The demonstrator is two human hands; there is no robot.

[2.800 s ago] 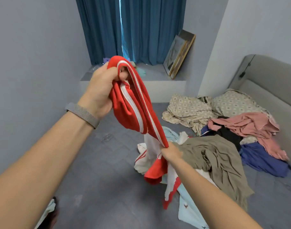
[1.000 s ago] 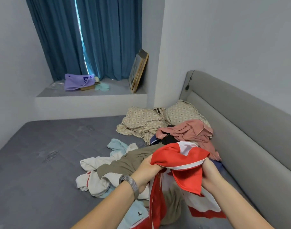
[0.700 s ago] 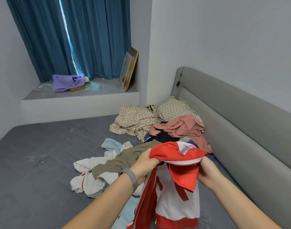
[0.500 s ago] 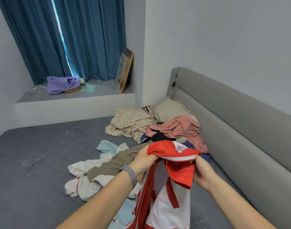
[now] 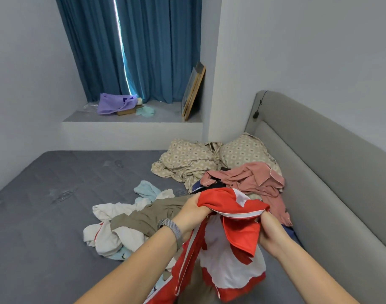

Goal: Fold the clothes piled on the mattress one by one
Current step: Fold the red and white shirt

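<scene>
red-and-white garment [image 5: 227,244] held up over the mattress [image 5: 56,189], bunched, most of it hanging down toward the near edge. left hand [image 5: 193,212] curled tight round a red fold at the top; right hand [image 5: 268,231] curled round the white-trimmed edge and a loose red flap beside it. both grips clamped on the same piece, close together, nothing spread flat yet.

judging by this: early going. no folded stack visible anywhere on the mattress, so nothing counted as done. looks like the sorting-out stage of the first piece in hand — finding shoulders or seams before any fold can be laid.

still waiting in the pile, all crumpled:
- olive garment [image 5: 152,213] just behind the left wrist, lying over a white garment [image 5: 108,235] with a red trim
- pale blue piece [image 5: 147,189] peeking out beyond those, and another pale scrap under the left forearm
- pink garment [image 5: 251,181] heaped near the headboard [image 5: 319,172], over something black and something dark blue, hard to separate
- patterned beige bedding [image 5: 187,161] and a matching pillow [image 5: 244,150] at the far corner — bedding or laundry, cannot tell

plenty of bare mattress to the left for laying the piece out. off the bed, a window ledge with a purple bag [image 5: 115,104] and leaning frames [image 5: 193,91], blue curtains [image 5: 132,47] behind.
</scene>
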